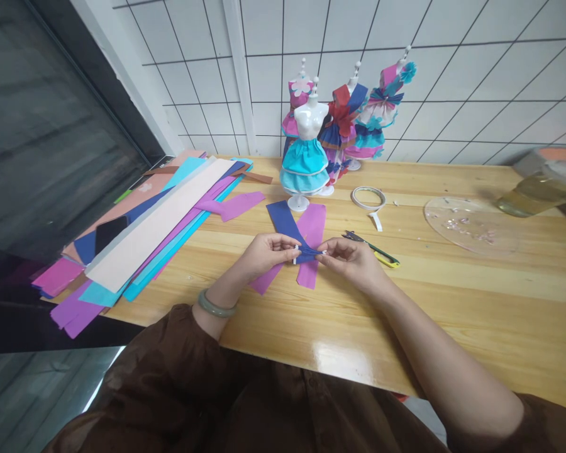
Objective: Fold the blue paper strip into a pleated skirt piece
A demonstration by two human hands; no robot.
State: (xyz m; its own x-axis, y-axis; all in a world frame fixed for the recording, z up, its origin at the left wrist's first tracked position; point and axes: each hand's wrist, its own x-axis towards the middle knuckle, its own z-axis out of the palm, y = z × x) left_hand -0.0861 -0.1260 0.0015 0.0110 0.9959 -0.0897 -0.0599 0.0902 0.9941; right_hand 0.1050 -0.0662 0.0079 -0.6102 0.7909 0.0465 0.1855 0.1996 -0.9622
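Note:
Both hands meet over the crossed strips on the wooden table. My left hand pinches the left side of a gathered dark blue strip, beside a small white piece. On its right side, my right hand grips the same gathered part between thumb and fingers. The blue strip's flat upper end points up and to the left. Purple strips lie crossed beneath it, their ends showing below the hands. Just behind stands a white mannequin in a turquoise tiered skirt.
Coloured strips are piled at the left. Dressed mannequins stand at the back by the tiled wall. A tape roll, scissors, a clear plate with small bits, and a container of liquid are on the right.

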